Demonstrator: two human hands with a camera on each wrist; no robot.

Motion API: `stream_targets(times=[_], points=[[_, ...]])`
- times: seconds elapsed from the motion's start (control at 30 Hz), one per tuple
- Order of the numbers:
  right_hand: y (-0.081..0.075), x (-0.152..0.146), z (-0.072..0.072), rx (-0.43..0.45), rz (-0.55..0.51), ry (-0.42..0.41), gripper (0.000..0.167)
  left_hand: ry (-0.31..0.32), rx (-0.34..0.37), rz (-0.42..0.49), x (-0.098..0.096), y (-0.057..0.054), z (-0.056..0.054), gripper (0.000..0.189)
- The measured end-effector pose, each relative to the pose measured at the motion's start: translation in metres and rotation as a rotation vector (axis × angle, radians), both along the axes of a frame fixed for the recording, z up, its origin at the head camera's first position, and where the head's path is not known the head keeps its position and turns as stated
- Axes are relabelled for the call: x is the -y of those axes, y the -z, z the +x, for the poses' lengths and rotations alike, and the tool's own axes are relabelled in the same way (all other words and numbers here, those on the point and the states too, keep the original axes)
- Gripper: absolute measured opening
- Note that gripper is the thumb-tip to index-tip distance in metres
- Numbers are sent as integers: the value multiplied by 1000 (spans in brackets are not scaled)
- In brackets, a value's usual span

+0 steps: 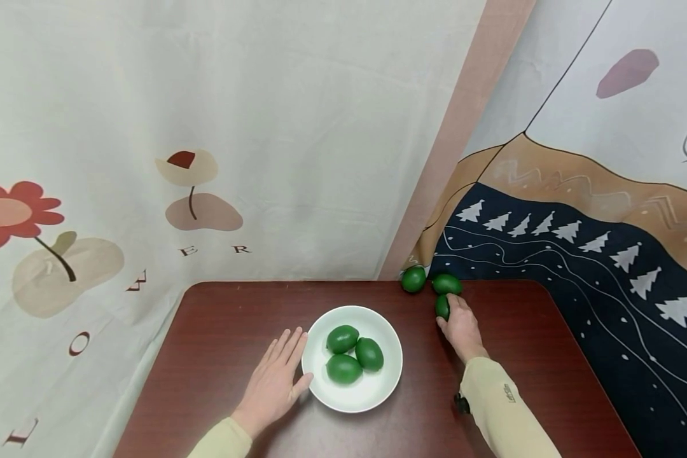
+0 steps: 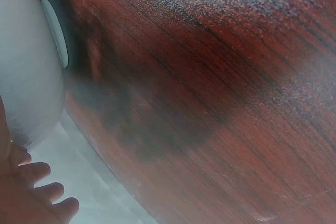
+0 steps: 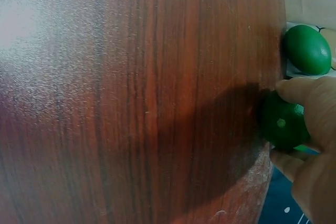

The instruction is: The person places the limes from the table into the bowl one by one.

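At the bowl's left side rests my left hand, its fingers straight and spread, fingertips and thumb right at the rim. The white bowl carries three green limes. My right hand pinches another lime between thumb and fingers near the table's back edge. Just behind that lime lies a second one, and a third sits to its left at the edge. In the left wrist view, the bowl's outer wall rises beside the fingers.
Both hands work over a dark red wood-grain table with rounded back corners. A pale printed curtain hangs behind it. To the right hangs a dark blue cloth with white trees.
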State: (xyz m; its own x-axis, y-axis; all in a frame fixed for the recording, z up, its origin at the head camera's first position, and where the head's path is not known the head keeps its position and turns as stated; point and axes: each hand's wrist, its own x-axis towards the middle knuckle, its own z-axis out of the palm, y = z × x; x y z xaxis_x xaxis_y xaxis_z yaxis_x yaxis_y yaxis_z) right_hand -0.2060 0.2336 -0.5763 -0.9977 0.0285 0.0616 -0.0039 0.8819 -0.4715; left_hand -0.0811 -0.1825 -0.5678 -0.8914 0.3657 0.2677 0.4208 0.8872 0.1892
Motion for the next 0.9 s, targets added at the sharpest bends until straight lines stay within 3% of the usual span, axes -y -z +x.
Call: stream_targets(times=[0.33,0.9], points=[[6,-3,7,-20,-33,15,61,1,-4,-2,0,0,0,76],[3,-6,21,-59,-10,-19,60,-8,14,3,-2,-3,0,76]])
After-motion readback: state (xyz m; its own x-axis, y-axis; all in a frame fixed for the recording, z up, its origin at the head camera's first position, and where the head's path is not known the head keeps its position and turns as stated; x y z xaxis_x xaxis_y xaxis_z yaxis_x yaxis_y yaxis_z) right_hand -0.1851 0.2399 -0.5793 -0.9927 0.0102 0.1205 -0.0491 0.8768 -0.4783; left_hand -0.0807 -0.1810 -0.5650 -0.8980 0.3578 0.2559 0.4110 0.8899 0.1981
